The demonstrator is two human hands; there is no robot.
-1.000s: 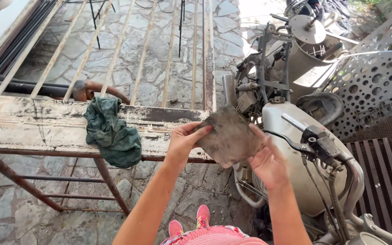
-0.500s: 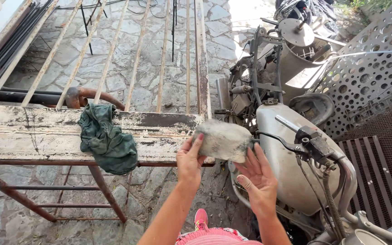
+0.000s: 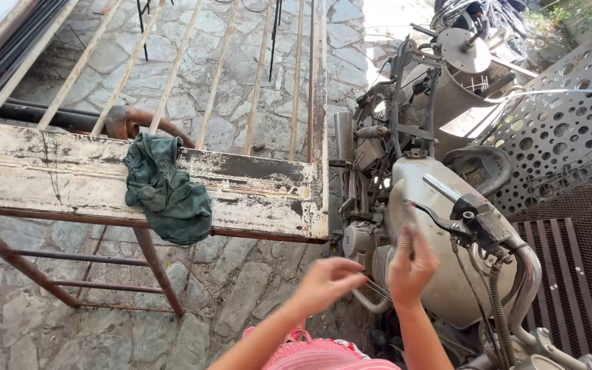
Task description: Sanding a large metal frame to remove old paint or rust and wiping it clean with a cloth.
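Motorcycle tank [image 3: 440, 274], grey and dusty, sat just under your hands, right of the worn surface [image 3: 70, 175] w/ peeling white paint. Your right hand [image 3: 411, 264] was raised edge-on over the tank's left flank, fingers [image 3: 409, 233] together and pointing up; a thin greyish edge showed along them, but it was too blurred to tell if you had a sheet pinched there or nothing at all. Can't say whether the palm touched the tank. Your left hand [image 3: 327, 281] hovered lower and to the left, fingers loosely curled and apart, gripping nothing, near the engine fins [image 3: 381, 264] but not on them.

Handlebar lever and clamp [image 3: 471, 216] stood just right of your right hand, cables running down from it. Past the tank, the bike's frame and a round metal disc [image 3: 464, 49] pointed away from you. A perforated metal sheet [image 3: 563, 137] leaned at the far right, w/ a dark ribbed grate [image 3: 556, 274] below it.

On the surface a crumpled dark green rag [image 3: 166, 188] hung over the near edge, well apart from both hands. A rusty pipe bend [image 3: 138, 123] lay just behind it. Thin metal bars ran off from the surface over the stone paving [image 3: 35, 322]. Pink fabric [image 3: 310, 353] showed at the bottom edge, between your forearms.
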